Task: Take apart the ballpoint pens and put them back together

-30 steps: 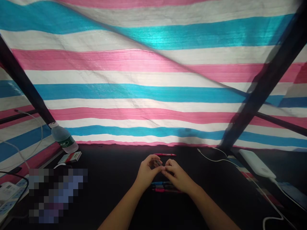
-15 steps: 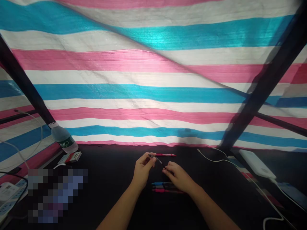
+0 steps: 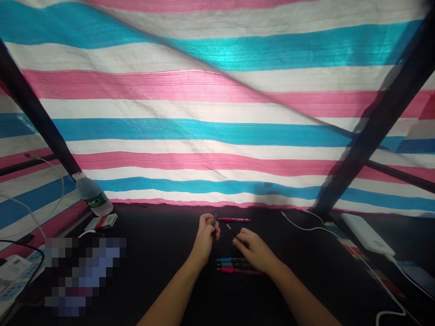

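Observation:
Over a dark table top (image 3: 163, 271), my left hand (image 3: 205, 235) is closed on a small dark pen part (image 3: 214, 220) that sticks up from the fingers. My right hand (image 3: 253, 249) pinches the rest of the dark pen (image 3: 231, 231), its thin end pointing up and left. The two pieces are apart. A red pen (image 3: 234, 220) lies just beyond the hands. Under my right hand lie a blue pen (image 3: 227, 260) and a pink pen (image 3: 234, 270), with a dark one between them.
A striped pink, white and blue tarp (image 3: 217, 113) hangs behind the table. At the left stand a water bottle (image 3: 91, 194), a small red and white box (image 3: 101, 222) and a power strip (image 3: 13, 271). A white power bank (image 3: 367, 233) with cables lies right.
My hands were together on one pen a second ago. They have since drawn apart, the left taking a small piece up and left, the right keeping the longer piece.

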Available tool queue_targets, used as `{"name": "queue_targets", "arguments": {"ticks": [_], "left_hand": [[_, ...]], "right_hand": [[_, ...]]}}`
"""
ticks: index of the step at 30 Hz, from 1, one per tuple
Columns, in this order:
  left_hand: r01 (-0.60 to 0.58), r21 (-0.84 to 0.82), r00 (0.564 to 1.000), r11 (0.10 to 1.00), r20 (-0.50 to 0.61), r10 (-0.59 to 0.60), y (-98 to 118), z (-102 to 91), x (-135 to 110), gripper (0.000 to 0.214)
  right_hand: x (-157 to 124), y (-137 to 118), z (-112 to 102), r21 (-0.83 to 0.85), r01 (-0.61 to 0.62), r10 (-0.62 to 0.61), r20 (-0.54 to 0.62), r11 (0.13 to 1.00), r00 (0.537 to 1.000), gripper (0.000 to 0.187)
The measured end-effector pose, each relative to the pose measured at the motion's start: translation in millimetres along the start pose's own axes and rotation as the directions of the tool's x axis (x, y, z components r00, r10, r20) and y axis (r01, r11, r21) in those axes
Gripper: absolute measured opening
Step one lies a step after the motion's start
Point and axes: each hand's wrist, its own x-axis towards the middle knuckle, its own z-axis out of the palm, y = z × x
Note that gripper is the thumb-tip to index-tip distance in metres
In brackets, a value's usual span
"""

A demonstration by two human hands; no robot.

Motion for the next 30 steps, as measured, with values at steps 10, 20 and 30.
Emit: {"name": "queue_targets", "arguments": {"ticks": [10,20,30], "left_hand": [[-0.099,0.471,0.983,0.877,0.181,0.014,15,2.6,-12,0.021],[-0.112,0.575,0.97,0.811,0.242,-0.037,9,3.6,-11,0.026],[-0.018,0.252,1.0,0.967,-0.019,0.024,12,-1.0,-2,0.033]], "right_hand": [[0,1,-1,-0.001,-0.036,0.036,0.011,0.999,0.999,0.026],[0,-3,-2,0.055,0.017,-0.015,-0.037,0.998,0.999,0.02],[2,-6,-4,0.13,0.051,-0.034,-0.128,0.99,0.991,0.033]]}}
